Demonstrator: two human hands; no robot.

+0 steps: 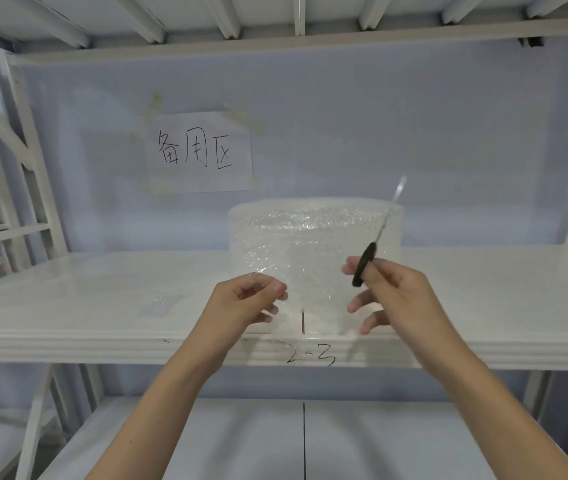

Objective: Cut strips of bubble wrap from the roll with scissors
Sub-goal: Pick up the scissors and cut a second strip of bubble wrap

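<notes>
White shelf (pixel 102 299) carries a bubble wrap roll (pixel 313 233). Left hand (pixel 244 303) pinches its loose sheet (pixel 310 289); right hand (pixel 390 292), beside it, grips upward-pointing scissors (pixel 379 237).

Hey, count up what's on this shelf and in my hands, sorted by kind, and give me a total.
Bubble wrap roll: 1
Scissors, held in the right hand: 1
Small clear scrap lying on the shelf: 1
Paper sign taped to the back wall: 1
Total: 4
The left hand pinches the loose end of the bubble wrap.
</notes>
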